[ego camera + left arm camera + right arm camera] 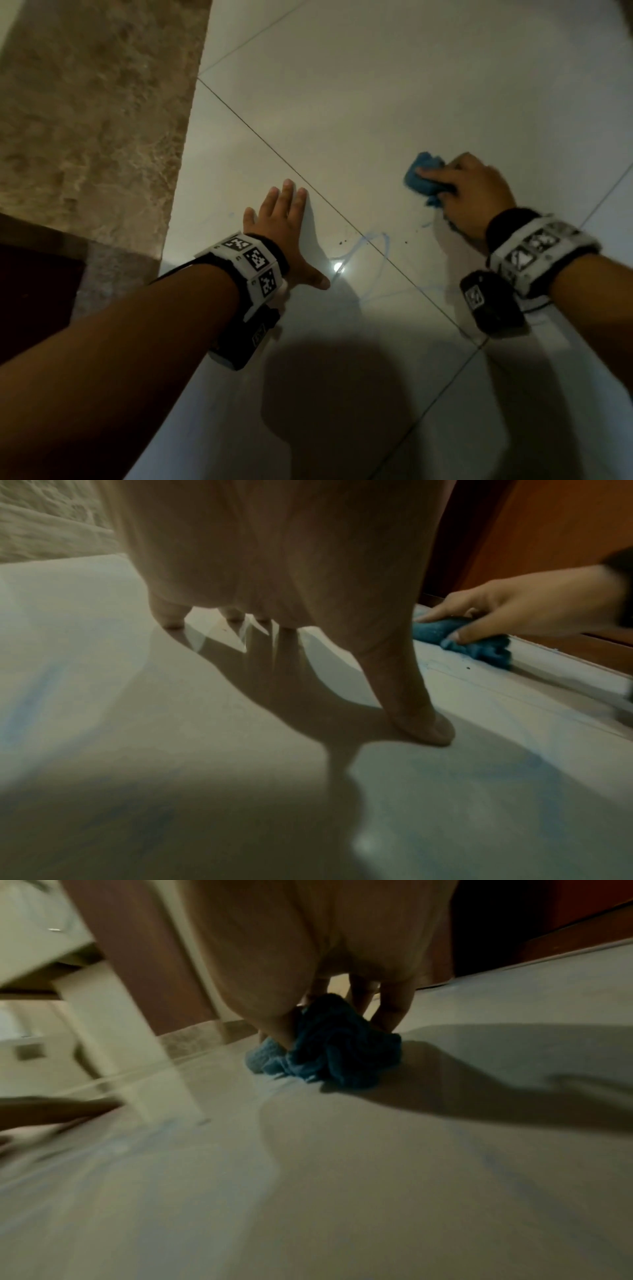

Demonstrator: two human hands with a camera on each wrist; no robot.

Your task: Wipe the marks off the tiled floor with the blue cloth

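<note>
Left hand [281,222] flat, fingers straight, on tiled floor [376,85]; right hand [472,192] clutching bunched blue cloth [419,176].

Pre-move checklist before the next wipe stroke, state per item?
1. Blue cloth gripped by right hand: ok.
2. Cloth touching the floor: ok, bunched against the tile in the right wrist view.
3. Left hand flat on the floor, fingers spread: ok.
4. Blue marks remaining: not ok, scribble lies between the hands, nearer than the cloth.
5. Left thumb clear of the marks: cannot tell, tip sits close beside them.
6. Dark specks near the grout line: not ok.
</note>
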